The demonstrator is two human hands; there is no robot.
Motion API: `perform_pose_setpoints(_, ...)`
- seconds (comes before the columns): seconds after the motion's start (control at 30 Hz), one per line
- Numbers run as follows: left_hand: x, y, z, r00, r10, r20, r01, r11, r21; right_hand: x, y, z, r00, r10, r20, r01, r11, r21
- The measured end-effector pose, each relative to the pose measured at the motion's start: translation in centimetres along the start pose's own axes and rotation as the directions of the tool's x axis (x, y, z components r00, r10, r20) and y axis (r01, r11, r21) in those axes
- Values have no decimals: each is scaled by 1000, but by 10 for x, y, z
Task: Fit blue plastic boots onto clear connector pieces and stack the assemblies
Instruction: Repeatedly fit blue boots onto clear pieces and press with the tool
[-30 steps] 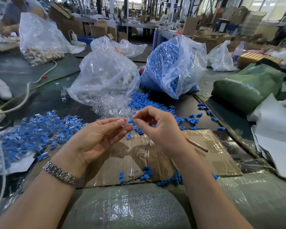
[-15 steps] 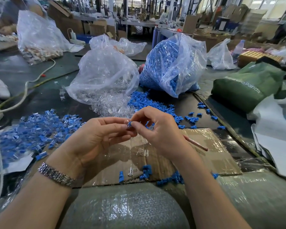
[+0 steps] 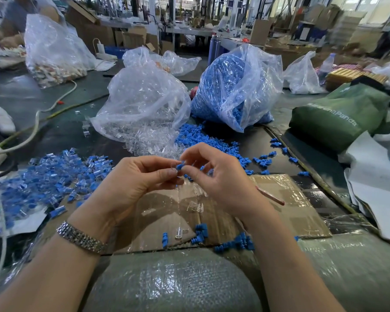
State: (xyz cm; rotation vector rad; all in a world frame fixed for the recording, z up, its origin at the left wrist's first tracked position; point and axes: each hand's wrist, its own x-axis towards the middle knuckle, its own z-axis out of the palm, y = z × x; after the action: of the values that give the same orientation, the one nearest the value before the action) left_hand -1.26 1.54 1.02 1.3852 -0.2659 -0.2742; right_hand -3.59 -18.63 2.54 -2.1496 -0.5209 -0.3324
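My left hand (image 3: pixel 135 183) and my right hand (image 3: pixel 216 176) meet fingertip to fingertip above a cardboard sheet (image 3: pixel 286 212). Between them sits a blue boot (image 3: pixel 180 166) on a clear connector piece (image 3: pixel 174 170); my left hand pinches the clear piece and my right hand pinches the boot. A heap of finished blue-and-clear assemblies (image 3: pixel 52 176) lies to the left. Loose blue boots (image 3: pixel 200 140) and loose clear pieces (image 3: pixel 153 147) spill from their bags just beyond my hands.
A clear bag of connector pieces (image 3: pixel 142 102) and a bag of blue boots (image 3: pixel 236 86) stand behind. A green bag (image 3: pixel 342 113) lies right. White cable (image 3: pixel 34 127) runs at left. A few boots (image 3: pixel 234 240) and a clear piece (image 3: pixel 195 207) lie on the cardboard. A bubble-wrapped bundle (image 3: pixel 173 282) fills the front.
My fingertips have closed together and the blue boot now shows clearly between them at the clear piece. Both hands stay in nearly the same place.
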Motion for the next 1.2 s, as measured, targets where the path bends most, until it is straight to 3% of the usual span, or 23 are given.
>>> perform_pose_setpoints(0.07,0,0,0,1000,-4,-19,3,998,-57,-1,6,-11,987,141,-73,-142,990,0)
perform_pose_setpoints(0.1,0,0,1,999,-5,-35,2,997,-80,-2,13,-17,966,229,-123,-241,967,-87)
perform_pose_setpoints(0.2,-1,-1,2,997,-6,-73,-4,991,-134,-9,32,-36,810,567,-148,-569,701,-429)
perform_pose_setpoints(0.3,1,-3,0,997,-11,-78,-2,986,-165,-14,39,-41,661,745,-87,-641,500,-583)
perform_pose_setpoints(0.53,6,-4,-7,993,-2,-116,-23,978,-208,-14,30,-28,740,665,-105,-529,478,-701)
perform_pose_setpoints(0.7,6,-2,-8,993,-1,-121,-29,969,-244,-8,29,-33,721,679,-142,-627,551,-551)
perform_pose_setpoints(0.8,7,-1,-8,991,6,-134,-42,963,-265,-7,26,-42,705,704,-88,-686,644,-340)
perform_pose_setpoints(0.9,8,0,-9,987,-1,-159,-51,945,-323,-6,13,-48,735,671,91,-669,741,-60)
perform_pose_setpoints(1.0,7,0,-10,984,-16,-180,-48,938,-344,-2,-5,-39,750,547,371,-644,732,223)
perform_pose_setpoints(1.07,7,1,-10,982,-4,-191,-61,942,-331,-1,-16,-29,741,472,477,-637,720,277)
perform_pose_setpoints(1.2,8,3,-9,979,21,-204,-83,950,-301,0,-27,-19,741,437,510,-603,768,217)
